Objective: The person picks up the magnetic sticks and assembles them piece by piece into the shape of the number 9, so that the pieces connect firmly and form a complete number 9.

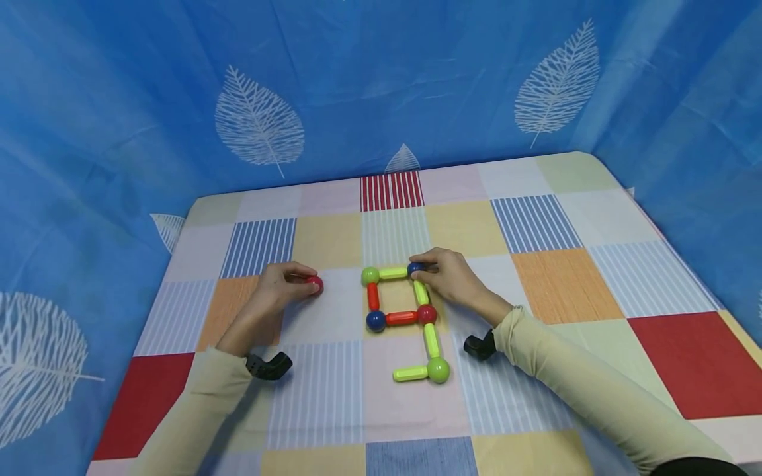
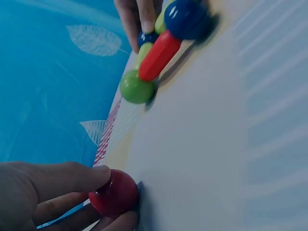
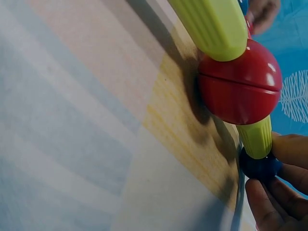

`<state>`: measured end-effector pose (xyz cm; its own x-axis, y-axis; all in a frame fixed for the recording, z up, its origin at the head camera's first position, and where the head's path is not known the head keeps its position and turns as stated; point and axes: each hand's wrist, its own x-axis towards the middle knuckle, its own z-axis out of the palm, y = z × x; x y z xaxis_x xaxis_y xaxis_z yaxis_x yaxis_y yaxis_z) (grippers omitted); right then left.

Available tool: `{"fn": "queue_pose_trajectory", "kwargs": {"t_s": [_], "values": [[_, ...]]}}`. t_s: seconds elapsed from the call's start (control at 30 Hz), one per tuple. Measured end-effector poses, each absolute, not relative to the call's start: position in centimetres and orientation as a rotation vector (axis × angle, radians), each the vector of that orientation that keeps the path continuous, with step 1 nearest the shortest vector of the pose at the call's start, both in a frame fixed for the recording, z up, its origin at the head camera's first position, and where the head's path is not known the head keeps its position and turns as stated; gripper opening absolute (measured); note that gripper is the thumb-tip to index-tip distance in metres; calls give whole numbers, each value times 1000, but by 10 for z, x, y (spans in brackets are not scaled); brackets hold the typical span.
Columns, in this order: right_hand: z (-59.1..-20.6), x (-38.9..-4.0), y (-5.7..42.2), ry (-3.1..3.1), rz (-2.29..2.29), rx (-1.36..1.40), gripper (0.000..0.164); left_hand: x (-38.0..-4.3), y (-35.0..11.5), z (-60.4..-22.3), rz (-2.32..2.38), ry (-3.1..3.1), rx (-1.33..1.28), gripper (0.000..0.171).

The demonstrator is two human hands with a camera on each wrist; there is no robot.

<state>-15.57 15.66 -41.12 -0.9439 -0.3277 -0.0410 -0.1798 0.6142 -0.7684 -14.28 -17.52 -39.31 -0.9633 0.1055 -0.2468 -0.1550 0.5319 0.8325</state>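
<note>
My left hand (image 1: 278, 285) pinches a loose red ball (image 2: 115, 193) between thumb and fingers, left of the built shape and apart from it. My right hand (image 1: 451, 274) grips the blue ball (image 3: 260, 166) at the shape's far right corner. The shape is a square of rods and balls lying on the cloth. A green ball (image 1: 370, 276), a second blue ball (image 1: 376, 321) and another red ball (image 1: 426, 314) form its other corners. From that red ball a lime rod (image 1: 431, 340) runs toward me to a green ball (image 1: 438, 370), where another lime rod (image 1: 410, 374) points left.
A patchwork cloth (image 1: 321, 377) covers the table. Blue curtains with white leaf prints (image 1: 411, 79) hang behind and at both sides. Black wrist straps (image 1: 269, 365) sit on both forearms.
</note>
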Motion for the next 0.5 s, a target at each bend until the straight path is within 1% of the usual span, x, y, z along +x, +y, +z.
{"fn": "queue_pose_trajectory", "kwargs": {"t_s": [0.1,0.3,0.5], "values": [[-411,-156,156,2665,-1242,-430,34,-119,-184,-394,1385,2570,-9,27],[-413,-156,155,2659,-1245,-426,34,-77,-190,-393,1334,2648,-78,27],[-412,-156,155,2660,-1240,-413,34,-49,-185,-391,1359,2632,-76,26]]}}
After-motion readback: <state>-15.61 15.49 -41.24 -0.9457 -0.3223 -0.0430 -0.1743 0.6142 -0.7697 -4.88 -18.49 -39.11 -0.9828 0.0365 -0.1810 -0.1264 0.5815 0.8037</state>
